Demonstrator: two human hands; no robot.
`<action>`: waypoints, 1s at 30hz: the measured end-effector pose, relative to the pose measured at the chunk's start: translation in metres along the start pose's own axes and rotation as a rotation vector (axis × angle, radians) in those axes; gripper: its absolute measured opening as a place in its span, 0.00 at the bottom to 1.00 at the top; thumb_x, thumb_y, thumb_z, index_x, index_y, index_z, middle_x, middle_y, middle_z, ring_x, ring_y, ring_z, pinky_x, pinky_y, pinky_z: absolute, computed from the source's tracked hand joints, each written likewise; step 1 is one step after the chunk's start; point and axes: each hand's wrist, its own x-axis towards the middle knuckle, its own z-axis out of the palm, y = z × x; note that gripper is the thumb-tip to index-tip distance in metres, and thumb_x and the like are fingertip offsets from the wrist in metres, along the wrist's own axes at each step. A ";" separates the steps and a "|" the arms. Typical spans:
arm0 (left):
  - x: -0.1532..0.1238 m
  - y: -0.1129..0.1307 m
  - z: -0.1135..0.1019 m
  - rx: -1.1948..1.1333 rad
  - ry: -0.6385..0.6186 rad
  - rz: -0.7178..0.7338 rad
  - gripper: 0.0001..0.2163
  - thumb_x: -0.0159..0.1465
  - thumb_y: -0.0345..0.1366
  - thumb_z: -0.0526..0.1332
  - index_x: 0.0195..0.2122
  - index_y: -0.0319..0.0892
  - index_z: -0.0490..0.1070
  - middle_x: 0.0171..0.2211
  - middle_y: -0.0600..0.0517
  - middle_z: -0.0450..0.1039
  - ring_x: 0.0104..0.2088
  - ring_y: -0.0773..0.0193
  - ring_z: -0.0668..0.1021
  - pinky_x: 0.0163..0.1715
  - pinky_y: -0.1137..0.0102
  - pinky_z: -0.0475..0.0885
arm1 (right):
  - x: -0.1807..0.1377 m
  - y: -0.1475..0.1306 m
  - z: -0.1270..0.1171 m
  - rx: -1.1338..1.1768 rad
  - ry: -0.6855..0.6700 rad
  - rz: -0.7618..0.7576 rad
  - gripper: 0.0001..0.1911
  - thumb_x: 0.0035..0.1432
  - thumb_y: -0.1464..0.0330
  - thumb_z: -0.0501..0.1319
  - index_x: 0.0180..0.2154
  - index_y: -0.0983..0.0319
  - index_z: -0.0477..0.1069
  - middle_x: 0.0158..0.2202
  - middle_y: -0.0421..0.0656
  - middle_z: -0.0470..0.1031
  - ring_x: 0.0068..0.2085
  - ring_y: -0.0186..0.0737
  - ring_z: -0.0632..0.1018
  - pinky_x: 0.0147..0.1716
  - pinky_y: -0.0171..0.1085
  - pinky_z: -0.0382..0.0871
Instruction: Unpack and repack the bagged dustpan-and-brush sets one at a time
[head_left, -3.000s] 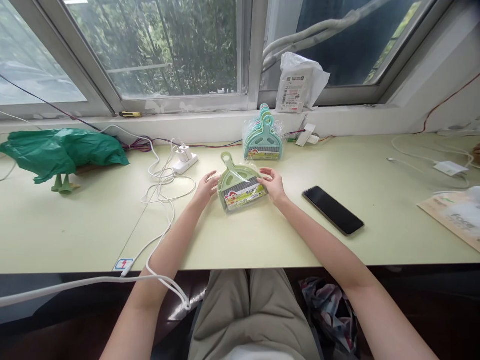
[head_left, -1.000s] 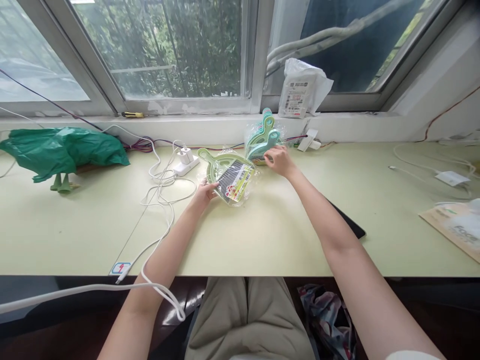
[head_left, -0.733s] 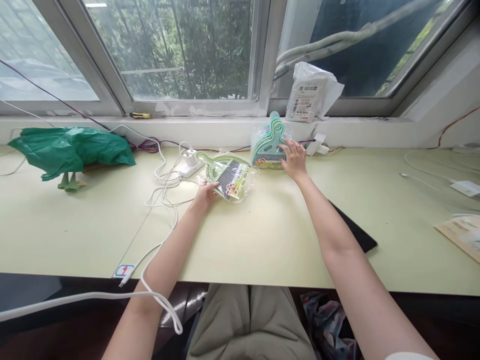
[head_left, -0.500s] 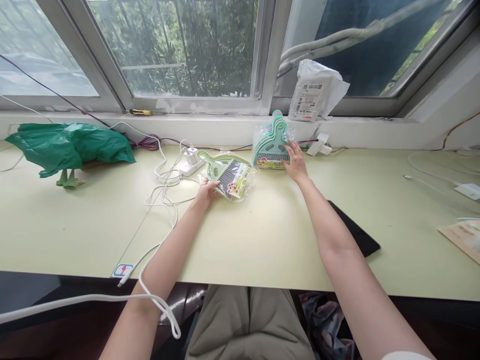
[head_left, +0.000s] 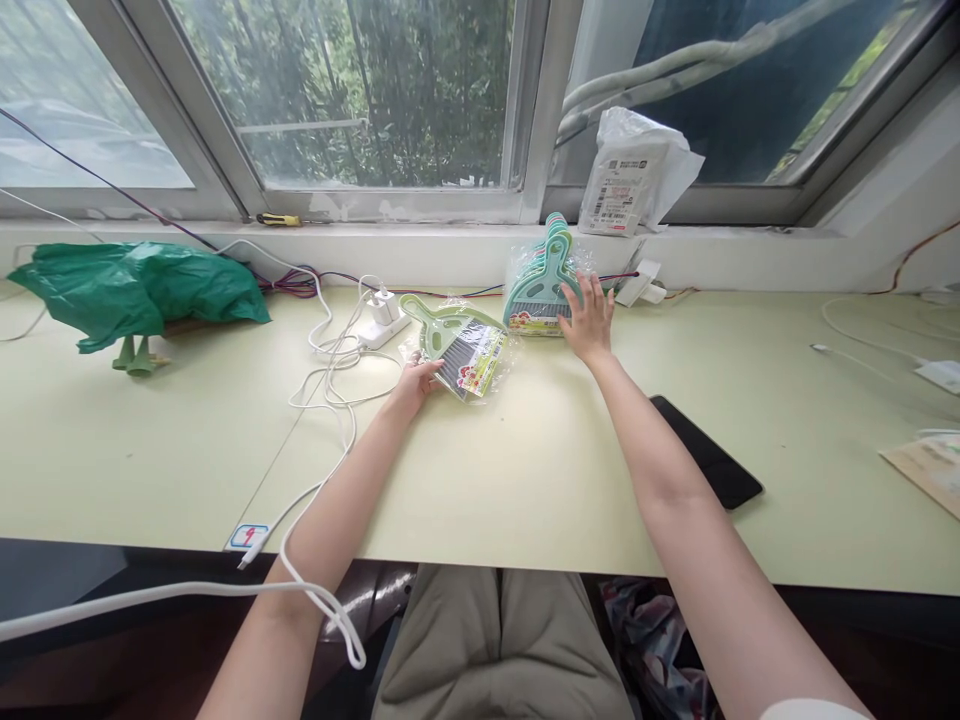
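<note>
My left hand (head_left: 418,384) is closed on the lower left edge of a green dustpan and brush set (head_left: 459,345) in a clear plastic bag. That set lies tilted at the middle of the table, its handle toward the upper left and a printed label on its bristles. My right hand (head_left: 590,325) has its fingers spread at the right side of a row of similar sets (head_left: 541,285), which stands upright against the wall under the window. The front set there is turquoise, with other pastel handles behind it. Whether my right fingertips press on the wrapping is hard to tell.
White cables (head_left: 330,385) and a power strip with a charger (head_left: 385,322) lie left of the green set. A green plastic bag (head_left: 142,290) is at far left. Beside my right forearm is a black tablet (head_left: 712,455). A wrapped white package (head_left: 622,185) stands on the sill.
The fingers of my right hand have spread wider and moved slightly left along the front of the standing sets. My left hand and the green set have barely shifted.
</note>
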 end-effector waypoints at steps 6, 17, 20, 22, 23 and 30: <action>0.002 -0.002 -0.001 0.009 -0.018 0.017 0.20 0.47 0.28 0.68 0.43 0.40 0.69 0.33 0.53 0.78 0.30 0.66 0.79 0.30 0.70 0.76 | -0.011 -0.013 0.001 -0.059 -0.168 -0.329 0.33 0.61 0.63 0.57 0.66 0.55 0.52 0.70 0.46 0.49 0.71 0.51 0.47 0.64 0.65 0.27; 0.003 -0.004 -0.003 0.007 -0.011 0.021 0.21 0.47 0.28 0.69 0.43 0.40 0.69 0.34 0.52 0.78 0.31 0.66 0.79 0.33 0.68 0.77 | 0.001 -0.028 0.019 -0.060 -0.158 -0.196 0.39 0.58 0.68 0.59 0.68 0.54 0.46 0.72 0.45 0.37 0.71 0.52 0.38 0.62 0.69 0.23; 0.003 -0.004 -0.003 -0.002 -0.010 0.021 0.23 0.47 0.28 0.69 0.44 0.41 0.68 0.33 0.54 0.77 0.30 0.67 0.78 0.32 0.68 0.77 | 0.003 -0.031 0.022 -0.041 -0.159 -0.165 0.38 0.60 0.70 0.56 0.68 0.54 0.45 0.72 0.44 0.36 0.71 0.50 0.37 0.62 0.68 0.22; 0.002 -0.003 -0.002 0.000 -0.008 0.017 0.23 0.47 0.28 0.69 0.45 0.41 0.68 0.32 0.54 0.77 0.29 0.67 0.78 0.32 0.68 0.77 | 0.003 -0.030 0.025 -0.042 -0.141 -0.130 0.37 0.60 0.70 0.55 0.68 0.54 0.45 0.72 0.44 0.35 0.71 0.50 0.36 0.62 0.67 0.21; 0.002 -0.003 -0.002 0.001 -0.007 0.014 0.22 0.47 0.28 0.69 0.44 0.41 0.67 0.32 0.54 0.77 0.29 0.67 0.78 0.31 0.68 0.77 | 0.003 -0.030 0.026 -0.042 -0.133 -0.114 0.37 0.60 0.70 0.55 0.68 0.55 0.45 0.72 0.44 0.34 0.71 0.50 0.36 0.62 0.67 0.21; 0.001 -0.003 -0.001 0.006 -0.011 0.010 0.22 0.47 0.28 0.69 0.43 0.41 0.67 0.34 0.54 0.77 0.30 0.67 0.79 0.33 0.68 0.77 | 0.005 -0.026 0.036 -0.067 -0.079 -0.021 0.37 0.61 0.68 0.55 0.68 0.56 0.43 0.72 0.47 0.33 0.71 0.53 0.36 0.62 0.68 0.23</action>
